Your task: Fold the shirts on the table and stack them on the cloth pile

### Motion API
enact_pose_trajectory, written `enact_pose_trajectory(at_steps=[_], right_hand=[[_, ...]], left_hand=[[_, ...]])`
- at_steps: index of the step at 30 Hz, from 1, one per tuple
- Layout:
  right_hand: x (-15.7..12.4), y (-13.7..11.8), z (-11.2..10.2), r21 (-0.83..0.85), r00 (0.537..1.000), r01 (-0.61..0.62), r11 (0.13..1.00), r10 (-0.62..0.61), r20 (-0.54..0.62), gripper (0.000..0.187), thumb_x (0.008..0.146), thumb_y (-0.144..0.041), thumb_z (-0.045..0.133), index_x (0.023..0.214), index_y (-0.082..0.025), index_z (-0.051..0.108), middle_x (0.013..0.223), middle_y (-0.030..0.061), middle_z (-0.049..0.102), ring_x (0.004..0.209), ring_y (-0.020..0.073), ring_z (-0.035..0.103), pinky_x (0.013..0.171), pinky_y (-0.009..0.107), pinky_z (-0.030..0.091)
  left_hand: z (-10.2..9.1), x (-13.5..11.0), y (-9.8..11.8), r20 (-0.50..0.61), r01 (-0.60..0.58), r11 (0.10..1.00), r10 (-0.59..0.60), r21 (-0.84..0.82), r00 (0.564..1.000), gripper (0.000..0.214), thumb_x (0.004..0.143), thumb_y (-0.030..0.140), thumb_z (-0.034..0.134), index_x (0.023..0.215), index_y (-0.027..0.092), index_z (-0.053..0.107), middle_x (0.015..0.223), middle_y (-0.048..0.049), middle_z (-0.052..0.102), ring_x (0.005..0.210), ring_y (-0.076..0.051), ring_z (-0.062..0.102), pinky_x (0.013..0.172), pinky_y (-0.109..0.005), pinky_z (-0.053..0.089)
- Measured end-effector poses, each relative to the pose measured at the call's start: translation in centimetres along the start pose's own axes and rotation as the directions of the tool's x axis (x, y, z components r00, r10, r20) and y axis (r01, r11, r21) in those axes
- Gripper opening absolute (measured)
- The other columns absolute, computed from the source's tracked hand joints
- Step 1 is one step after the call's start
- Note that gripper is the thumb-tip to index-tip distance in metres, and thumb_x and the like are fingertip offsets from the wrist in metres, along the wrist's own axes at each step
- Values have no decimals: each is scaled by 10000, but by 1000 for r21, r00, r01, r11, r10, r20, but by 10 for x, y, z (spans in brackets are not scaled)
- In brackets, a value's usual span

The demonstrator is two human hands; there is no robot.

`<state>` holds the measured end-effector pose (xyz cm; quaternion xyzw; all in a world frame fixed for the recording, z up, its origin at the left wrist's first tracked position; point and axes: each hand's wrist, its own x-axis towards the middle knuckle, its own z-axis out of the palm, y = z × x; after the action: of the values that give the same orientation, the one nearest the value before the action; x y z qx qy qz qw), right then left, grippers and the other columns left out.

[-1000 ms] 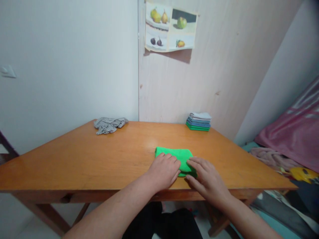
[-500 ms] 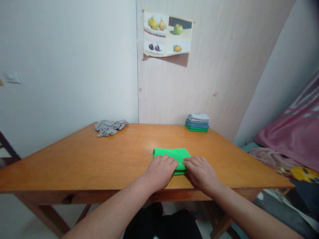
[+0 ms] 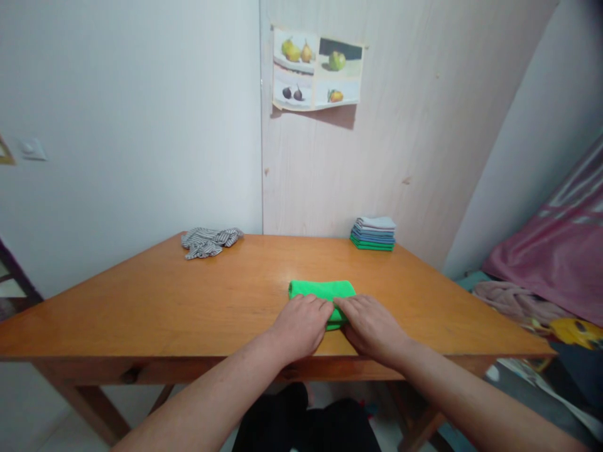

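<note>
A bright green folded cloth [image 3: 325,289] lies near the front edge of the wooden table, its layers showing at the near side. My left hand [image 3: 304,323] grips its near left part, fingers curled over the top. From the right, my right hand [image 3: 372,325] holds the near right part, its fingertips almost touching those of the left hand. Both thumbs and the cloth's near corners are mostly hidden under the hands.
At the back right of the table [image 3: 226,295] stands a neat stack of folded cloths [image 3: 374,233], grey, blue and green. A crumpled striped cloth [image 3: 207,242] lies at the back left. Walls rise behind; a fruit poster [image 3: 316,72] hangs there.
My right hand has slid left along the cloth, closer to my left hand. The cloth's right side has been drawn in slightly; my left hand has barely moved.
</note>
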<state>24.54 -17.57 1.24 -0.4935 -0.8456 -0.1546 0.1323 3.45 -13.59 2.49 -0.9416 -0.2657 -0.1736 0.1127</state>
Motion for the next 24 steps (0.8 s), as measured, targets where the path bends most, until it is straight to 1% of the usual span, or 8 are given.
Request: enact_pose_trajectory(at_steps=[2, 4, 8, 10, 14, 18, 21, 24], right_hand=[[5, -3, -1, -11, 999, -33, 999, 33, 11, 369, 839, -147, 490, 1195, -113, 577, 1004, 138, 698, 943, 275, 622, 849, 402, 452], [8, -5, -5, 10, 997, -80, 997, 80, -15, 358, 805, -146, 509, 1157, -126, 572, 960, 127, 694, 904, 269, 621, 819, 385, 447], [11, -3, -23, 192, 982, -155, 969, 171, -73, 370, 775, -149, 532, 1144, -176, 532, 967, 89, 687, 861, 227, 624, 752, 325, 437], [13, -1, -34, 299, 974, -187, 936, 216, -66, 362, 775, -159, 541, 1134, -198, 518, 943, 59, 679, 813, 205, 624, 705, 300, 433], [17, 5, -54, 452, 961, -228, 863, 275, -40, 354, 748, -171, 577, 1094, -216, 517, 897, 20, 664, 777, 186, 617, 696, 290, 448], [18, 9, -66, 524, 958, -240, 817, 287, -10, 316, 719, -137, 573, 1023, -211, 532, 893, 16, 652, 798, 181, 609, 713, 292, 474], [14, 12, -74, 556, 966, -223, 801, 260, 12, 397, 757, -173, 605, 1146, -200, 525, 1013, 52, 666, 888, 201, 629, 776, 325, 502], [9, 14, -83, 559, 983, -136, 818, 181, -25, 523, 794, -258, 668, 1287, -218, 497, 1210, 92, 640, 1070, 240, 619, 910, 389, 496]], left_hand=[[-3, -2, -1, 9, 1, 1000, -1, -13, 1000, 204, 925, 242, 516, 1110, 182, 577, 1034, -86, 671, 996, -265, 604, 854, -399, 452], [-6, -5, -2, 10, -5, 1000, 6, -18, 1000, 312, 908, 320, 585, 1188, 188, 547, 1093, -90, 668, 1029, -274, 600, 870, -405, 453], [-15, -7, -2, -58, -13, 999, 15, 30, 998, 541, 885, 376, 651, 1347, 201, 429, 1408, -135, 536, 1178, -294, 555, 968, -445, 420], [-22, -5, 0, -98, -17, 998, 24, 68, 995, 484, 899, 354, 646, 1311, 198, 445, 1483, -155, 463, 1197, -301, 551, 976, -458, 416], [-42, 3, 8, -100, -55, 992, 66, 113, 993, 371, 902, 361, 655, 1202, 206, 500, 1484, -153, 460, 1161, -306, 569, 928, -457, 441], [-60, 13, 9, -49, -9, 997, 13, 75, 999, 319, 887, 390, 662, 1124, 219, 535, 1349, -112, 565, 1094, -291, 588, 879, -429, 455], [-68, 19, 2, 10, 13, 1000, -13, 6, 1000, 163, 889, 332, 635, 998, 234, 563, 1059, -49, 646, 952, -246, 610, 777, -363, 455], [-74, 24, -8, 26, 42, 996, -41, -78, 999, 127, 874, 327, 631, 930, 235, 564, 950, -27, 628, 876, -221, 597, 698, -321, 429]])
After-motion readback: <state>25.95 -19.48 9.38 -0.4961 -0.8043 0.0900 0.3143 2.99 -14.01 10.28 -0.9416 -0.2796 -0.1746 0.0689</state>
